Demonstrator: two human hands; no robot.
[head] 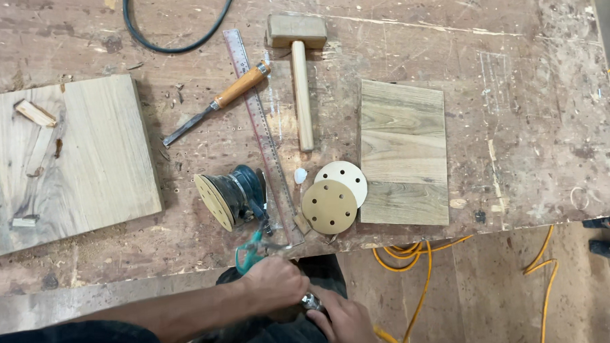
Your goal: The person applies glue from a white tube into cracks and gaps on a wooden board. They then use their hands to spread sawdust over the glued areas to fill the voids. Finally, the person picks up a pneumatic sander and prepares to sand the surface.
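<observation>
Both hands joined at bench edge: left hand (276,285) and right hand (344,322) gripped, seemingly, an air-hose coupling (311,302). Sander (235,196) lay idle; discs (334,196) unfitted; board (403,152) unsanded.

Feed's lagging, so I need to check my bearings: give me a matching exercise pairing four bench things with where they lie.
Things:
1. wooden mallet
2. chisel
3. orbital sander
4. sanding discs

Places:
A. on its side near the bench's front edge, left of the steel ruler
B. overlapping, beside the small board
C. slanted, left of the ruler
D. head away from the person, right of the ruler

Pairs: 1-D, 2-C, 3-A, 4-B
</observation>
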